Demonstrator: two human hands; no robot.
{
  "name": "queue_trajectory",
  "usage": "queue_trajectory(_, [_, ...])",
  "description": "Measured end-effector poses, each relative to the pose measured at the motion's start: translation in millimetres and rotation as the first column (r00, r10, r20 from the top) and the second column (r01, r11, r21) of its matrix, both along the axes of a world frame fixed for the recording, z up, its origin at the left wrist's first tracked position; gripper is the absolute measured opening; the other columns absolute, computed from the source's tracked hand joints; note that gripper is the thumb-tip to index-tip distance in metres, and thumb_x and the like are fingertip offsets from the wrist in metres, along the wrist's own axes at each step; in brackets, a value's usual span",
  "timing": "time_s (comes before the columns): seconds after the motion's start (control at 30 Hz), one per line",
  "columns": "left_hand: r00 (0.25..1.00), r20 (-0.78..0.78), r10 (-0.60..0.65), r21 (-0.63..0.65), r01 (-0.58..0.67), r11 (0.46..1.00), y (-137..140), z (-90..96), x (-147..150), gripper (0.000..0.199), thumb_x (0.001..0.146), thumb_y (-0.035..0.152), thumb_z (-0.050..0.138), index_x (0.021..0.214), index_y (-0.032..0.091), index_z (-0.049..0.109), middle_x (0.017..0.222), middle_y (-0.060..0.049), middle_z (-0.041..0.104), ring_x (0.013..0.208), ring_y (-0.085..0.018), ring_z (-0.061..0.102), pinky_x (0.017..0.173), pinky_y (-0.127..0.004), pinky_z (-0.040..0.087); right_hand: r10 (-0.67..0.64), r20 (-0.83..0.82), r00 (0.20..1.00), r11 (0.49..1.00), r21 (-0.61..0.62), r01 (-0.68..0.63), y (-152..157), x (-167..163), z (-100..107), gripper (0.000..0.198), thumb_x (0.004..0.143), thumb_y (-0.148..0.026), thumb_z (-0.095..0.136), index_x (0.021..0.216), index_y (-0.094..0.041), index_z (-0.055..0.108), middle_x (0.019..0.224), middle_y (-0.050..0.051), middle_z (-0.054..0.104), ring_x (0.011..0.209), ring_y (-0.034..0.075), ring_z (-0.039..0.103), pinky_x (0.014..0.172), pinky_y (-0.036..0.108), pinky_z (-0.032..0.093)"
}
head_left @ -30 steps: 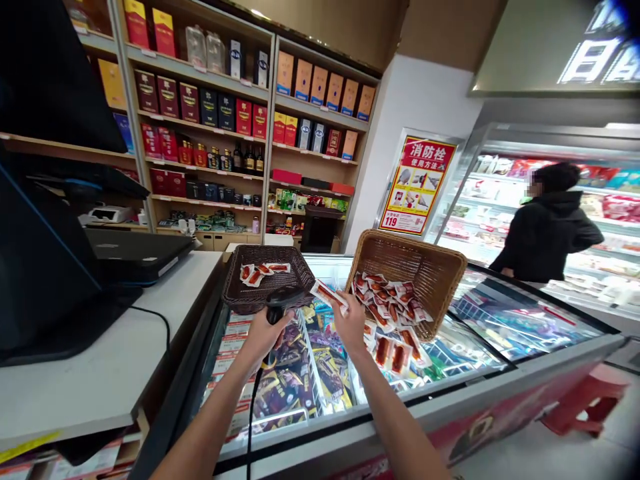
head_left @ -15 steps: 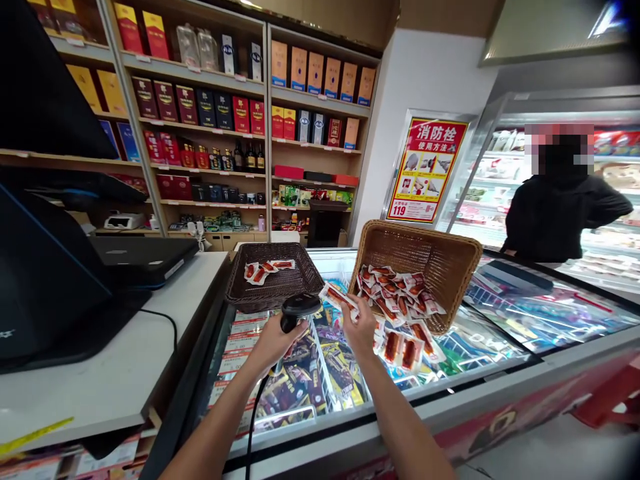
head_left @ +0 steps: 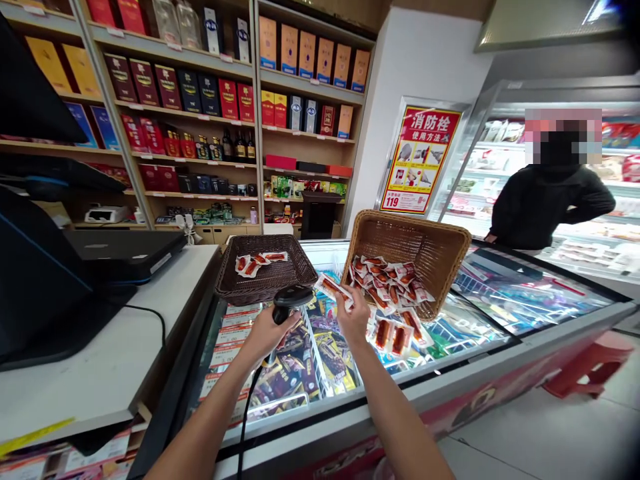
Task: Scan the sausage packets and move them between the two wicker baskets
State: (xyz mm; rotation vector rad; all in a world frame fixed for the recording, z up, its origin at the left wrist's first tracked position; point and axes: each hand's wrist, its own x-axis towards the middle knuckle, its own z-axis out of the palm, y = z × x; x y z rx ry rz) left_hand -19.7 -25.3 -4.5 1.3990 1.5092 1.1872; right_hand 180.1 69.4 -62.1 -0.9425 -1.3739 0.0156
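My left hand (head_left: 271, 331) is wrapped round the handle of a black barcode scanner (head_left: 294, 296), its cord hanging down past my forearm. In my right hand (head_left: 354, 316) a packaged sausage (head_left: 329, 288) is pinched, its free end pointing left near the scanner head. Behind the scanner stands a dark wicker basket (head_left: 303, 255) with several sausage packs (head_left: 249, 267) in it. To the right a tan wicker basket (head_left: 425, 233) is tilted, and many sausage packs (head_left: 387, 277) heap at its low side. More packs (head_left: 391, 335) lie on the glass before it.
Both baskets rest on a glass-topped chest freezer (head_left: 300, 417). On the left is a white counter (head_left: 75, 393) with a black checkout terminal (head_left: 45, 280). Shelves of boxes (head_left: 183, 87) line the back. A person in black (head_left: 547, 200) stands beyond the freezer; a red stool (head_left: 593, 367) is at right.
The whole view has shifted, so the scene sits slightly left and higher. Both hands keep their holds on the scanner and the packaged sausage, with little movement between them.
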Motion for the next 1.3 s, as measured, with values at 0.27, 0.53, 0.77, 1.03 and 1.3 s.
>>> queue_trajectory(0.27, [0.999,-0.011,-0.037,-0.009,0.037,0.999,6.2,-8.1,-2.9,0.05,0.073,0.069,0.073,0.075,0.023,0.051,0.044,0.005,0.051,0.036,-0.014,0.045,0.043,-0.027,0.034,-0.018,0.029,0.999,0.999,0.047,0.017,3.4,-0.5,-1.0,0.025,0.1,-0.041,0.056,0.105,-0.02,0.069,0.097,0.009,0.074,0.092,0.024,0.071,0.085,0.039,0.057])
queue_trajectory(0.53, [0.999,0.012,-0.041,-0.021,0.041,0.999,9.6,-10.0,-2.4,0.05,0.072,0.065,0.077,0.073,0.023,0.051,0.045,0.004,0.054,0.038,-0.013,0.046,0.042,-0.025,0.034,-0.025,0.03,0.999,1.0,-0.001,0.025,2.6,3.4,2.9,0.027,0.1,-0.042,0.055,0.105,-0.019,0.069,0.098,0.01,0.074,0.093,0.024,0.07,0.085,0.039,0.057])
queue_trajectory(0.77, [0.998,-0.007,-0.055,0.003,0.055,0.998,7.2,-7.8,-3.2,0.047,0.073,0.062,0.077,0.072,0.022,0.052,0.043,0.004,0.053,0.039,-0.014,0.046,0.044,-0.026,0.035,-0.038,0.056,0.998,0.999,-0.016,0.039,3.8,4.9,3.5,0.027,0.1,-0.042,0.054,0.105,-0.02,0.069,0.098,0.011,0.074,0.093,0.024,0.07,0.087,0.039,0.057])
queue_trajectory(1.03, [0.999,0.014,-0.049,0.02,0.048,0.999,4.6,-4.1,-0.3,0.047,0.074,0.061,0.077,0.07,0.022,0.052,0.044,0.005,0.051,0.038,-0.012,0.044,0.043,-0.025,0.033,-0.023,0.061,0.998,1.0,-0.001,0.023,4.2,5.9,3.1,0.023,0.099,-0.039,0.056,0.104,-0.021,0.069,0.1,0.01,0.075,0.096,0.024,0.071,0.088,0.039,0.058])
queue_trajectory(1.3, [0.996,0.083,-0.019,0.03,0.017,0.999,5.6,-4.3,0.8,0.049,0.07,0.06,0.081,0.07,0.022,0.05,0.046,0.005,0.052,0.038,-0.011,0.044,0.041,-0.024,0.033,-0.037,0.069,0.997,0.998,0.055,0.033,6.8,4.8,1.8,0.023,0.101,-0.04,0.056,0.105,-0.02,0.068,0.097,0.01,0.074,0.092,0.023,0.071,0.085,0.038,0.059])
